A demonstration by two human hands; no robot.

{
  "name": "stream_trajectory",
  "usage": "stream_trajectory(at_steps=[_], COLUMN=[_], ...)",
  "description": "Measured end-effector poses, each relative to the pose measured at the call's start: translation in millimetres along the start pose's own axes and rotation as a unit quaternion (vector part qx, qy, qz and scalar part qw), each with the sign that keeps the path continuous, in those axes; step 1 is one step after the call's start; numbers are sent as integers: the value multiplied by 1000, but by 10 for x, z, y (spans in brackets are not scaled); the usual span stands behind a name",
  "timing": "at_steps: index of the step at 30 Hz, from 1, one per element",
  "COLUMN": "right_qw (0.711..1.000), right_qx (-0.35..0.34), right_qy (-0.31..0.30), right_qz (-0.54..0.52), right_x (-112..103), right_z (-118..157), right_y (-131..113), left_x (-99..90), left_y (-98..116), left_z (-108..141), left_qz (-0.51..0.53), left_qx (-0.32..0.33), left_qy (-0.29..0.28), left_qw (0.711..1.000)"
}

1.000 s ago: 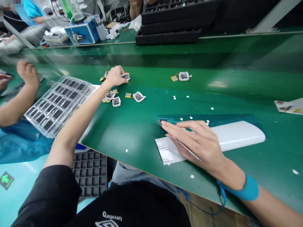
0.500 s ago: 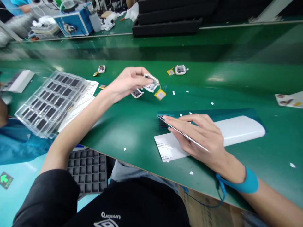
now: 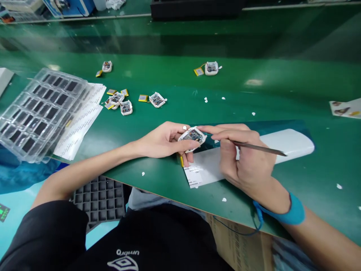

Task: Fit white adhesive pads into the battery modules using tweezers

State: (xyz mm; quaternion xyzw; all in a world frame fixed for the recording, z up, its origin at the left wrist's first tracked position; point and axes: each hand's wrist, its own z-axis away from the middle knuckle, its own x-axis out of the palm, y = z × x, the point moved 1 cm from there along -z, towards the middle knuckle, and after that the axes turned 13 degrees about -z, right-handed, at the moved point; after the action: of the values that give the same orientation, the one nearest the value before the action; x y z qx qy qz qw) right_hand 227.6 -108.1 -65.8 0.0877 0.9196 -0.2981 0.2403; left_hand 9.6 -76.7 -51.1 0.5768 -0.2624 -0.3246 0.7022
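Observation:
My left hand is closed round a white square casing with a circuit board showing inside. Its yellow battery hangs beneath my fingers. My right hand grips thin metal tweezers that point back to the right, and its outstretched index finger reaches the casing's upper right edge. Under both hands lie a white sheet with printing at its left end and a dark blue-green film.
Further white casings with batteries lie behind, one near the middle, another farther back. Clear trays rest on printed sheets at left. A black box stands on the shelf. White scraps dot the green table.
My left hand has brought the casing down and nearer, beside my right hand. My right hand has turned, with its index finger now at the casing. The view has tilted downward.

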Motion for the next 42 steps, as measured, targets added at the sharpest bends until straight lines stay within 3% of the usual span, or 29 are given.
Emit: stream_trajectory(at_steps=[3, 6, 9, 12, 15, 17, 22, 26, 31, 42], right_qw=[999, 997, 995, 995, 995, 994, 994, 997, 995, 992], right_qx=[36, 57, 64, 51, 37, 37, 42, 42, 44, 41], right_qy=[16, 1, -46, -67, -59, -46, -27, -19, -51, -109], right_qz=[9, 45, 55, 61, 76, 87, 92, 68, 75, 56], right_x=[11, -1, -11, -7, -2, -8, -20, -4, -2, 16], right_z=[2, -6, -19, -23, -19, -13, 13, 18, -2, -30], right_y=[-39, -82, -102, -107, -129, -146, -129, -98, -102, -93], left_x=[-10, -3, 45, 102, 129, 129, 115, 115, 116, 140], left_y=[-27, -35, -51, -97, -144, -150, -93, -64, -96, -245], left_z=[15, 29, 64, 105, 122, 118, 89, 81, 80, 46], left_qz=[-45, -168, -350, -464, -496, -470, -278, -154, -131, -219], left_qx=[-12, 48, 142, 197, 204, 190, 112, 78, 70, 87], left_qy=[20, 94, 162, 188, 203, 209, 195, 173, 181, 230], left_qw=[999, 980, 912, 843, 819, 836, 934, 970, 972, 944])
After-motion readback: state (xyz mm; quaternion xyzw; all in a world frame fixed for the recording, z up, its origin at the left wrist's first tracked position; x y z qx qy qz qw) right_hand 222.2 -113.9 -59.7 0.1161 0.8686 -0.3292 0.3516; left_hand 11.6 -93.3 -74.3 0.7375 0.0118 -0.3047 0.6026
